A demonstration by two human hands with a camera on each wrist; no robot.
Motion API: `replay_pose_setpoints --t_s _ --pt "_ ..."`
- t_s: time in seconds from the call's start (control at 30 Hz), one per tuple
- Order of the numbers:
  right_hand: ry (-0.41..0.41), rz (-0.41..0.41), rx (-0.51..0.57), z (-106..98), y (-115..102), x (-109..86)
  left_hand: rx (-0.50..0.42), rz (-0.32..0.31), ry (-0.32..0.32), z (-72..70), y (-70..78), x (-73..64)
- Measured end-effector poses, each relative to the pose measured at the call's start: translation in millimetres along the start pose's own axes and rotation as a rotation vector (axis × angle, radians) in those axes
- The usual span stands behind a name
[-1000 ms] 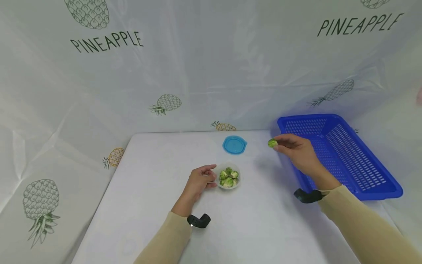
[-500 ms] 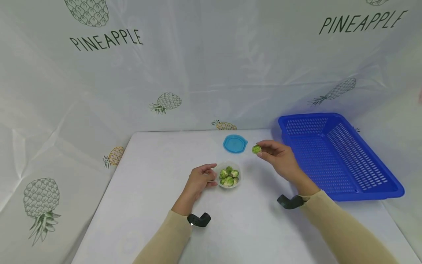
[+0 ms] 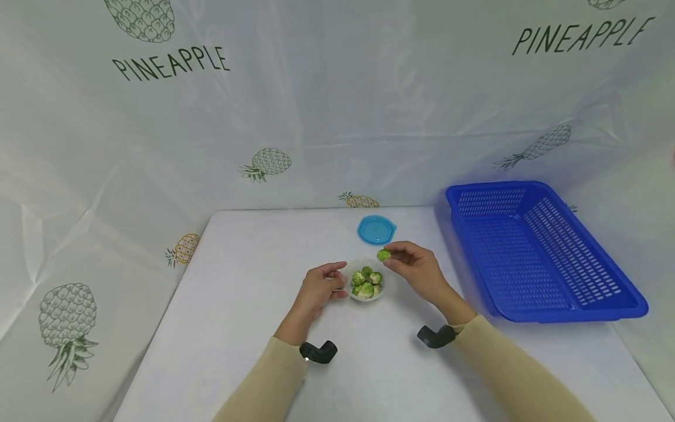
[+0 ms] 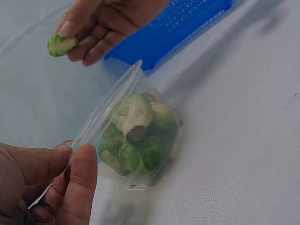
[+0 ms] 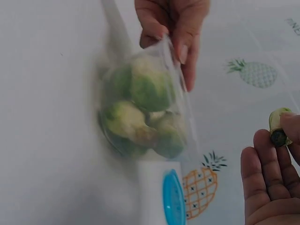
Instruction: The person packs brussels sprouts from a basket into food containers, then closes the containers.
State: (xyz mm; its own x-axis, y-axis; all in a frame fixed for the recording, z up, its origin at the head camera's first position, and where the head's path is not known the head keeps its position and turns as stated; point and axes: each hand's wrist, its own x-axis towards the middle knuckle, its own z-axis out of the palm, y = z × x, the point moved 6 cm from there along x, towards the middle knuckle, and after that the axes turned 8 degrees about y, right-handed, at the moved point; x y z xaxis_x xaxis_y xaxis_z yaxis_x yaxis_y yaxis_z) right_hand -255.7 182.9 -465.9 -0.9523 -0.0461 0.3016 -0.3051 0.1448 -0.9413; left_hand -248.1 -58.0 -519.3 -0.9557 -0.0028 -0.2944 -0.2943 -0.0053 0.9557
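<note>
My left hand (image 3: 320,287) pinches the rim of a small clear plastic bowl (image 4: 123,86) between thumb and fingers. Several green Brussels sprouts (image 3: 364,283) fill the bowl; the left wrist view shows the brown cut stem of one sprout through its wall. Just above the bowl's far right side, my right hand (image 3: 419,272) holds a single Brussels sprout (image 3: 383,255) between thumb and fingertips. That sprout's dark stem end faces the camera in the right wrist view, and its other fingers (image 5: 267,164) lie loosely extended below it.
A blue lid (image 3: 376,230) lies flat on the white table (image 3: 248,281) behind the bowl. At the right stands a large blue perforated basket (image 3: 495,293). Pineapple-printed sheeting (image 3: 316,105) rises behind the table.
My right hand has carried the sprout leftward and nearer, from beside the blue basket to over the bowl's edge. The left hand and the bowl have stayed in place.
</note>
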Motion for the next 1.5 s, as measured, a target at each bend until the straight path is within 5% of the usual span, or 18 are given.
replay_pose_setpoints --t_s 0.7,1.5 --pt "-0.064 0.006 -0.232 40.3 19.6 -3.9 -0.024 -0.002 -0.008 -0.6 -3.6 2.9" --pt "-0.086 -0.222 -0.448 54.1 20.7 -6.6 -0.033 0.009 -0.005 -0.9 -4.5 2.4"
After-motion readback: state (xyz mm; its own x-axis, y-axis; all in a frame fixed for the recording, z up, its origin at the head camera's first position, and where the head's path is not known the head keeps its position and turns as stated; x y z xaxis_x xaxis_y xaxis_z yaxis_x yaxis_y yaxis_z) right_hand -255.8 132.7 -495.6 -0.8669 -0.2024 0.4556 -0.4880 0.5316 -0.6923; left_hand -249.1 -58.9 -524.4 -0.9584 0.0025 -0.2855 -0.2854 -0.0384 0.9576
